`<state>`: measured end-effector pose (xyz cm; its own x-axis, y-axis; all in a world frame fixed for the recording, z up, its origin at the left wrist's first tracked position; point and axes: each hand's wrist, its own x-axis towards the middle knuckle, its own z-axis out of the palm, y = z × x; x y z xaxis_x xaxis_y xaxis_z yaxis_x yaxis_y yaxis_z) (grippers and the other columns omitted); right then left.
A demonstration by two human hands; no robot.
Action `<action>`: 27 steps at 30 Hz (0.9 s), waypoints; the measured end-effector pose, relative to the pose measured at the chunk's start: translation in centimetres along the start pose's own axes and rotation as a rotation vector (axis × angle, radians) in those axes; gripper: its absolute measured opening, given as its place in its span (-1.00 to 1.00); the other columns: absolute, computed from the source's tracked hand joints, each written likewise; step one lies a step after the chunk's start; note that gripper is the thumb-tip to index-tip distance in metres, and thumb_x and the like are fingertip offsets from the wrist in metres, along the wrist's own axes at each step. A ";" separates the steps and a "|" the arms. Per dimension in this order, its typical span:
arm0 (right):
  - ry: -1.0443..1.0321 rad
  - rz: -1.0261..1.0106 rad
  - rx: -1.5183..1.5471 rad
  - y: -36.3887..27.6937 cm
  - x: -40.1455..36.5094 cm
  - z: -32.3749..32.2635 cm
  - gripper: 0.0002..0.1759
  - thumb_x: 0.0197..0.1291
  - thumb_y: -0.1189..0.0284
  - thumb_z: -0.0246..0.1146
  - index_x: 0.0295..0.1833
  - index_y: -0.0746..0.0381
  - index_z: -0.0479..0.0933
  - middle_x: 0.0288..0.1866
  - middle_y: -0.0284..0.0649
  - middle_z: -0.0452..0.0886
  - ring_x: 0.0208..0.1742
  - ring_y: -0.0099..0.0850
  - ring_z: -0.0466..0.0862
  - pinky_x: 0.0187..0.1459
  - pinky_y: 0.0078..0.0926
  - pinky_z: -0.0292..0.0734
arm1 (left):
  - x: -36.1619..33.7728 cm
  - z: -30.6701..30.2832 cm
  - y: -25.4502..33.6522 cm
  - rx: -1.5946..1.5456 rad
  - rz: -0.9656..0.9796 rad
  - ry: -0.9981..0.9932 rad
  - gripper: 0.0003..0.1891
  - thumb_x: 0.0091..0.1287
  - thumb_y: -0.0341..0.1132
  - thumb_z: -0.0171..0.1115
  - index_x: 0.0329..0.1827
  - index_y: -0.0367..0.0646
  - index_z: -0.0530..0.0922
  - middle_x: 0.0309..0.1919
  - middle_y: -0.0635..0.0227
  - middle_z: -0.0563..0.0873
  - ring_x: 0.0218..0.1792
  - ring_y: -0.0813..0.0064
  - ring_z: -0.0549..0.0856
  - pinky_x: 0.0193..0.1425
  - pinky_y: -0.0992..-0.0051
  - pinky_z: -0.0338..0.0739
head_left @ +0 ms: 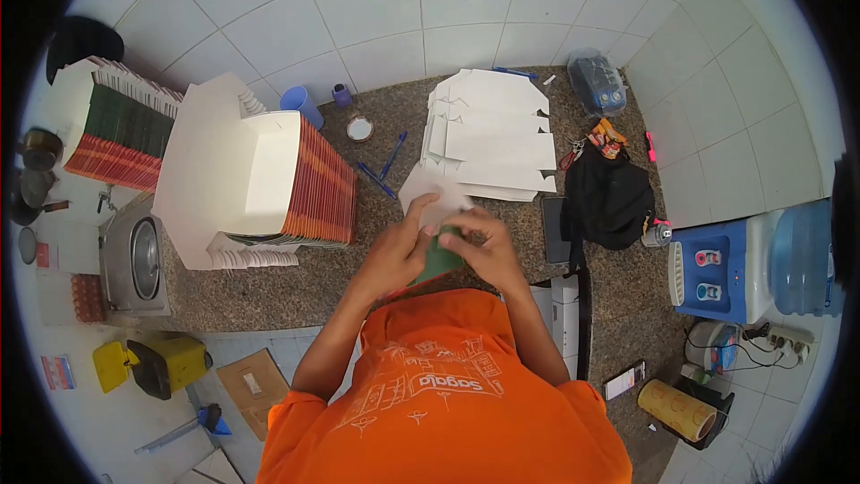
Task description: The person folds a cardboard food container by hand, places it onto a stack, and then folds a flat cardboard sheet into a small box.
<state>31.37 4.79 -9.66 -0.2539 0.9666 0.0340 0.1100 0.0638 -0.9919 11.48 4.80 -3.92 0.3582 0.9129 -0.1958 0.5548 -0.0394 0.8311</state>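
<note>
A partly folded cardboard box blank (439,260), white inside with a green and red printed outside, is held close to my body at the counter's front edge. My left hand (400,249) grips its left side with bent fingers. From the other side, my right hand (485,246) pinches the upper part near the green panel, its fingers slightly blurred. Just beyond my hands lies a pile of flat white box blanks (493,139). To the left, a long nested stack of folded boxes (318,184) rests on its side, red-orange printing outward.
Another nested box stack (121,130) stands far left above a metal sink (134,255). Pens (392,155), a blue cup (302,106) and a small round dish (359,129) lie behind. On the right are a black bag (611,197), a water dispenser (717,264) and a phone (624,380).
</note>
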 end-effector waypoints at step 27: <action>0.102 -0.146 -0.257 0.5 0.0 -4.6 -0.38 0.47 0.06 0.24 0.37 0.35 0.47 0.18 0.07 0.59 0.20 0.03 0.63 0.19 -0.14 0.54 | 0.3 -3.7 -10.0 -1.349 -0.156 0.023 -0.27 0.50 0.04 0.31 0.61 -0.13 0.32 0.11 0.32 0.69 -0.04 0.46 0.68 0.09 0.42 0.58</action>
<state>35.86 5.98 -9.54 -0.1884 0.9617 0.1990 0.3225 0.2520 -0.9124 3.28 6.99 -10.40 0.3399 0.8781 -0.3367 -0.5777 0.4775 0.6620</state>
